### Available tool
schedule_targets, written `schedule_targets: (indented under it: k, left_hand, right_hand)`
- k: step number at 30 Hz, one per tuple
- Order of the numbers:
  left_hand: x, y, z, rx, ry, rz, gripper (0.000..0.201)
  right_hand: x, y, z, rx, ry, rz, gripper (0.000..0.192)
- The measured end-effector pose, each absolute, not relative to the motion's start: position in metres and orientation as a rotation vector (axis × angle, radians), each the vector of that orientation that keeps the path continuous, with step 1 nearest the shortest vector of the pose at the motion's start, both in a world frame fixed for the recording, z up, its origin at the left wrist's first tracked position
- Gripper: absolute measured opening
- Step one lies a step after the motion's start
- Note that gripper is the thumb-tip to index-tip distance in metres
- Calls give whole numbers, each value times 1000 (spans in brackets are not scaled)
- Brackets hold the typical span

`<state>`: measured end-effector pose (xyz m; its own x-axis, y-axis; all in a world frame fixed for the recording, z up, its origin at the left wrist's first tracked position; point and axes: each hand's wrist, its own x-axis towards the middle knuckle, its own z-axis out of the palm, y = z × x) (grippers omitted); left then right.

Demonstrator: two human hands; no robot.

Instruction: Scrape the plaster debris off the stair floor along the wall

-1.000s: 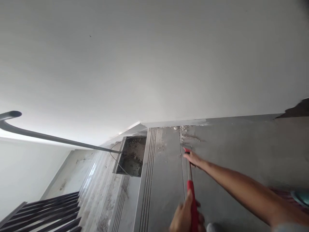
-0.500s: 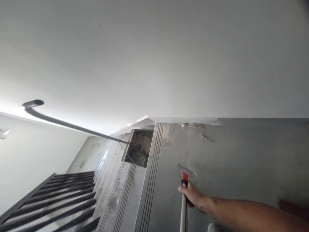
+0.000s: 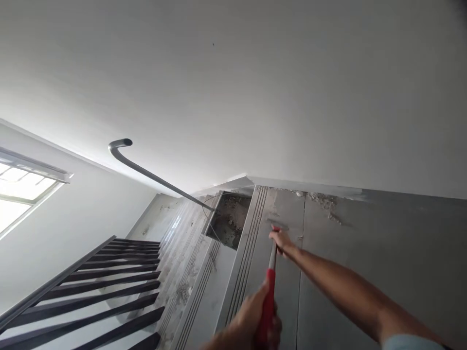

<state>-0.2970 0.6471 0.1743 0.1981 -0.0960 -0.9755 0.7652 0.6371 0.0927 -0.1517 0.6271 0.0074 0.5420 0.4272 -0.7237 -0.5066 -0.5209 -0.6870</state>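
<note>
- A long-handled scraper [image 3: 272, 262] is held in both hands and laid along a grey stair tread [image 3: 284, 291], its blade end [image 3: 276, 226] set on the tread near the far edge, by the wall
- The right hand [image 3: 280, 239] is wrapped around the shaft just behind the blade, fingers curled shut on it
- The left hand [image 3: 251, 321] is closed around the red grip at the near end, at the bottom edge of the view; its fingertips are hidden
- Crumbs of dried mortar [image 3: 323, 199] are seen along the far edge of the tread where it meets the white wall [image 3: 255, 87], apart from the blade; that patch is judged not yet scraped
- The near part of the tread looks smooth and is judged mostly done
- An open pit of rubble [image 3: 228, 221] lies in the next step, beyond the grooved nosing [image 3: 248, 253]
- A handrail [image 3: 153, 170] and dark railing bars [image 3: 91, 287] are seen to the left
</note>
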Motion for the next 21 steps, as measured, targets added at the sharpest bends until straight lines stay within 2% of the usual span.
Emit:
schedule_targets:
  k: [3,10,15,17,21]
  left_hand:
    - [-317,643,161,710,1261,-676,51]
    - [-236,653,155,610,1199,-602,54]
    - [-277,629,153,625,1245,-618,57]
    - [-287,625,154,589,1257,-649,58]
    - [-265,635,163,531,1292,-631,57]
  right_hand:
    - [-170,618,2,-1841,-14,1245,10]
    - [-63,644,15,-1930,-23,1103,20]
    - [-127,619,-10,-1978,-168,1079,4]
    - [-138,614,-12,-1981,-185,1162,10]
    - [-104,630,4,-1981,-99,1212,13]
